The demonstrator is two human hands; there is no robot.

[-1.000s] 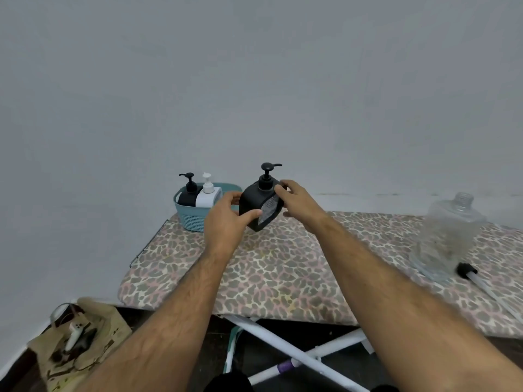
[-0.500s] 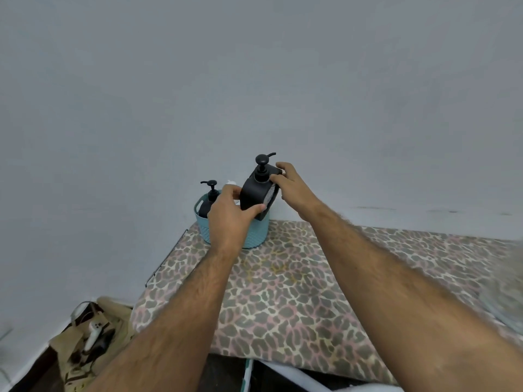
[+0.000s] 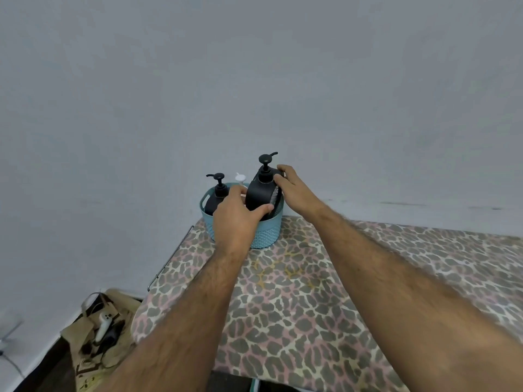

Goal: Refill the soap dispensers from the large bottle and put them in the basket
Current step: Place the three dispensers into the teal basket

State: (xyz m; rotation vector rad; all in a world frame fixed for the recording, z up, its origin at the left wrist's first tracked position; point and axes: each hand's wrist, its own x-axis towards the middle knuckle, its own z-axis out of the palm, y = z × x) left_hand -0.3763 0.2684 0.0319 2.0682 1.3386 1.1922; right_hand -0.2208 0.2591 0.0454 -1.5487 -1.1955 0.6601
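Head view: both hands' grip, left hand and right hand, around matte black dispenser in woven-textured teal basket.

White dispenser mostly hidden behind left hand.

A plain grey wall rose behind the leopard-print ironing board, which stood against it, while below the board's left end a beige bag holding a white controller lay on the dark floor.
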